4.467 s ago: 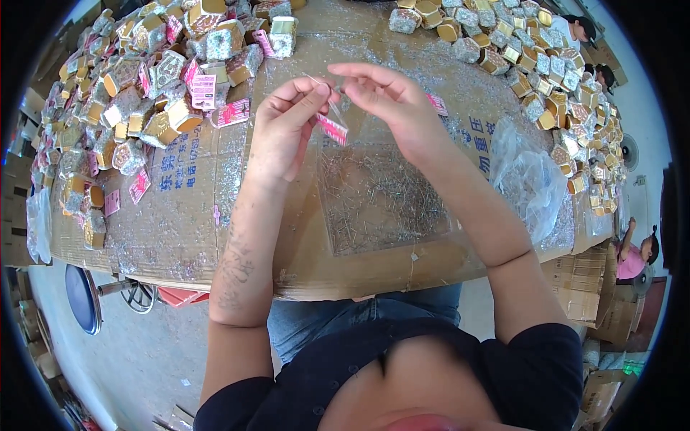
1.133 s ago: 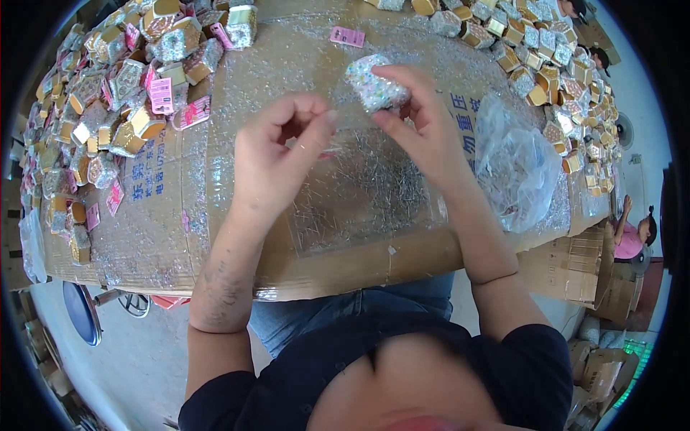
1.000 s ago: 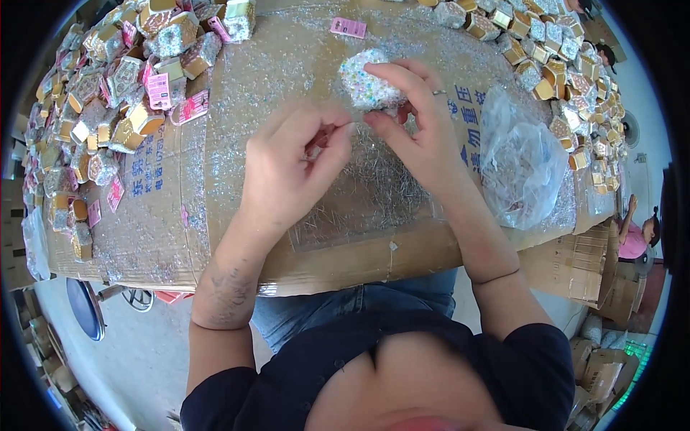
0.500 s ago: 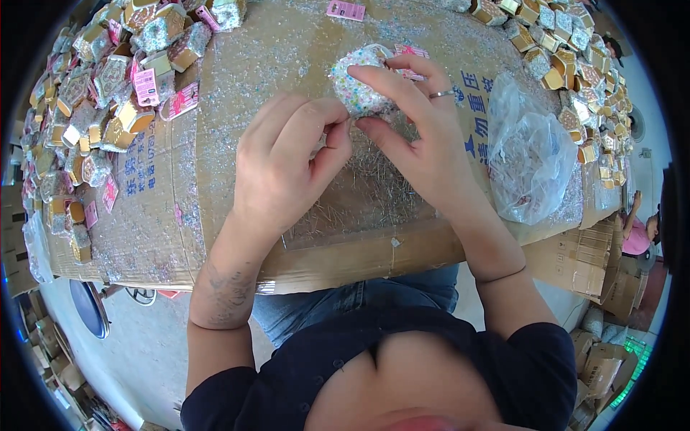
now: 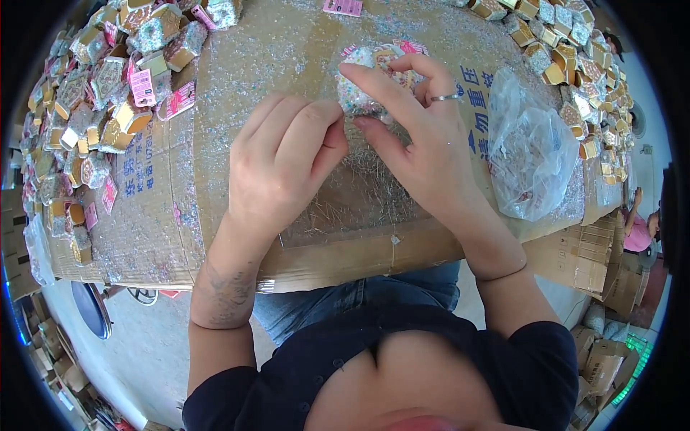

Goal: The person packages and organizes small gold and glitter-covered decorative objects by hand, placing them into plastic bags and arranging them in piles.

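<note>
A small house-shaped ornament (image 5: pixel 352 92), coated in white and pastel glitter, is held up over the cardboard-covered table. My right hand (image 5: pixel 428 136), with a ring on one finger, grips it between thumb and fingers. Behind those fingers shows part of a pink tag (image 5: pixel 411 47). My left hand (image 5: pixel 284 161) is closed in a pinch at the ornament's lower left; whatever its fingertips hold is too small to make out. Below the hands, fine silvery strands (image 5: pixel 352 197) lie scattered on a brown patch.
Similar glittered house ornaments (image 5: pixel 93 93) with pink tags are heaped at the left, and more brown and gold ones (image 5: pixel 568 68) at the right. A clear plastic bag (image 5: pixel 532 154) lies right of my hand. Glitter dots the cardboard (image 5: pixel 251 65). Another person (image 5: pixel 637 233) is at far right.
The ornament has turned in my right hand, showing a different, brownish-patterned side beside the fingers. My left hand has shifted slightly left and stays pinched.
</note>
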`<state>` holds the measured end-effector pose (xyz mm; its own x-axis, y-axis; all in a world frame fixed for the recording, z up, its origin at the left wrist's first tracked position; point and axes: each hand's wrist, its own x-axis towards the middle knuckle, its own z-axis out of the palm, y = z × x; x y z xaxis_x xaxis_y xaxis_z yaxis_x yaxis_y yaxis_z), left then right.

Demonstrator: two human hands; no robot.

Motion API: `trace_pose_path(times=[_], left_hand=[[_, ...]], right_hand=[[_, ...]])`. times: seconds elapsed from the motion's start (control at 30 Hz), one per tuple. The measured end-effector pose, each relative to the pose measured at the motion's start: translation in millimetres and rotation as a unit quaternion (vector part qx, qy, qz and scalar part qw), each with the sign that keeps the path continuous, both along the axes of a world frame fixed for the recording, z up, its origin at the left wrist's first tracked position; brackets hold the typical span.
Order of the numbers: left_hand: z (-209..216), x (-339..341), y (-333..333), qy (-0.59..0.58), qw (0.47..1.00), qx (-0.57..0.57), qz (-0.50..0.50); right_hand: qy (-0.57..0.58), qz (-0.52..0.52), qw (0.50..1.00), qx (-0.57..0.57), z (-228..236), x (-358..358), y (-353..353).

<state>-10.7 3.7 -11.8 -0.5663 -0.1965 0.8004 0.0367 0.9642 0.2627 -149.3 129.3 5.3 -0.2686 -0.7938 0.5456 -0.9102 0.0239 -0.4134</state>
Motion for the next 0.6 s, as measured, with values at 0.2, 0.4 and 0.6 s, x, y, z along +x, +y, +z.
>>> trace_pose_path(times=[0.2,0.4,0.6], left_hand=[[-0.7,0.0,-0.9,0.006,1.0,0.004,-0.003],[-0.8,0.6,-2.3,-0.013,1.0,-0.015,-0.009],[-0.8,0.4,-3.0,-0.033,0.999,0.007,-0.016]], right_hand=[[-0.009,0.0,1.0,0.005,1.5,1.4,0.8],[0.007,0.003,1.0,-0.002,-2.6,2.5,0.1],[0.015,-0.004,1.0,-0.001,-2.0,2.2,1.0]])
